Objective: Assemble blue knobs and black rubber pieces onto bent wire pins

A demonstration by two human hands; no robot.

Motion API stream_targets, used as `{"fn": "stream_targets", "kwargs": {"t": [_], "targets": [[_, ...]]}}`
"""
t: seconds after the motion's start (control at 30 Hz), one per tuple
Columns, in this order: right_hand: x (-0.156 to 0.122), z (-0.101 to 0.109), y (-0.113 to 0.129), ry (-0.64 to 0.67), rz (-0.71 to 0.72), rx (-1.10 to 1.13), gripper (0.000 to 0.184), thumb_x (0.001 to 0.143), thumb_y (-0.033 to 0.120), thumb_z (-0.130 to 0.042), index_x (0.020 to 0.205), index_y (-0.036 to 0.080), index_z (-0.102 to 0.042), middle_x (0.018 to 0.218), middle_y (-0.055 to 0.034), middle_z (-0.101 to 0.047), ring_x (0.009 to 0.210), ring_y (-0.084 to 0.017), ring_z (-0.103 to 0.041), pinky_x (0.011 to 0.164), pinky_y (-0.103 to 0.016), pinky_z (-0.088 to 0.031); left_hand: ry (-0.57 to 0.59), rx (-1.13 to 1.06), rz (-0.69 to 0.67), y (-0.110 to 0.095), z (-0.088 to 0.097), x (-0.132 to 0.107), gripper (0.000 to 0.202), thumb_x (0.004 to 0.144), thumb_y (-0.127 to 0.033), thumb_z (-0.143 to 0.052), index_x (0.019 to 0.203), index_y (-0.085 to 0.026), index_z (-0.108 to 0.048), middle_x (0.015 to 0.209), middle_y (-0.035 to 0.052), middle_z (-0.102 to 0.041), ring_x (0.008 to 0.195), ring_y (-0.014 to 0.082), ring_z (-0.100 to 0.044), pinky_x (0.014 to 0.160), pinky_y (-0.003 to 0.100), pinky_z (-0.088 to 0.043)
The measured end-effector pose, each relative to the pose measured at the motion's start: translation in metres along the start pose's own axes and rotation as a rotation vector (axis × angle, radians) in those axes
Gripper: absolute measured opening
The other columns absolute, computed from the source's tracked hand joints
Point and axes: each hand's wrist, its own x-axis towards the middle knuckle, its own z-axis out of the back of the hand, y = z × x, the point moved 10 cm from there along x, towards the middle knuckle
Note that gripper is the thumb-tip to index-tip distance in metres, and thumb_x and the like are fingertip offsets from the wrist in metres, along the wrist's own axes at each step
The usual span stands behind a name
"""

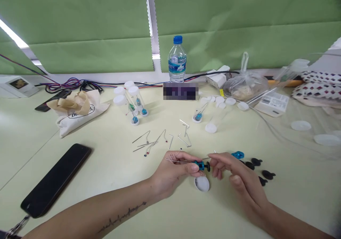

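Observation:
My left hand [174, 173] is closed in a pinch on a small blue and black part with a thin metal wire [200, 165] running through it. My right hand [234, 173] pinches the other end of that same piece, its fingertips touching the black end. A white round cap [202, 184] lies on the table just below both hands. A loose blue part [238, 155] and several small black parts [257, 162] lie right of my right hand. Several bent metal wires [160, 139] lie beyond my hands.
Clear tubes with white caps [131, 104] stand at centre left, more white caps [221, 102] at centre right. A water bottle [177, 59] stands at the back. A black phone [57, 178] lies at the left, a cloth bag [77, 112] behind it, a plastic bag [246, 84] at right.

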Motion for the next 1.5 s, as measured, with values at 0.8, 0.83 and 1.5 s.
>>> {"fn": "stream_targets", "kwargs": {"t": [0.8, 0.83, 1.5], "targets": [[-0.0025, -0.0009, 0.0001, 0.012, 0.024, -0.024, 0.040, 0.102, 0.038, -0.027, 0.129, 0.026, -0.054, 0.099, -0.0092, -0.055, 0.081, -0.021, -0.055, 0.068, -0.037, -0.048, 0.039, -0.017, -0.011, -0.0023, -0.0044, -0.0022, 0.017, 0.065, -0.016, -0.084, 0.079, -0.012, -0.076, 0.078, 0.0058, -0.076, 0.065, 0.0126, -0.070, 0.074, 0.025, -0.054], [-0.0023, -0.0006, 0.0000, 0.008, 0.020, -0.016, 0.040, 0.102, 0.039, -0.026, 0.129, 0.026, -0.053, 0.099, -0.0092, -0.055, 0.081, -0.021, -0.054, 0.068, -0.037, -0.048, 0.041, -0.019, -0.014, -0.0024, -0.0044, -0.0022, 0.017, 0.065, -0.015, -0.084, 0.079, -0.012, -0.076, 0.078, 0.0057, -0.076, 0.065, 0.0127, -0.070, 0.074, 0.025, -0.054], [-0.0034, 0.0003, 0.0002, 0.004, 0.035, -0.030, 0.042, 0.102, 0.038, -0.024, 0.132, 0.027, -0.051, 0.105, -0.0088, -0.050, 0.083, -0.019, -0.053, 0.070, -0.036, -0.047, 0.041, -0.010, -0.021, -0.0009, -0.0016, -0.0001, 0.017, 0.066, -0.015, -0.083, 0.081, -0.012, -0.076, 0.078, 0.0068, -0.076, 0.066, 0.0138, -0.071, 0.074, 0.026, -0.054]]}}
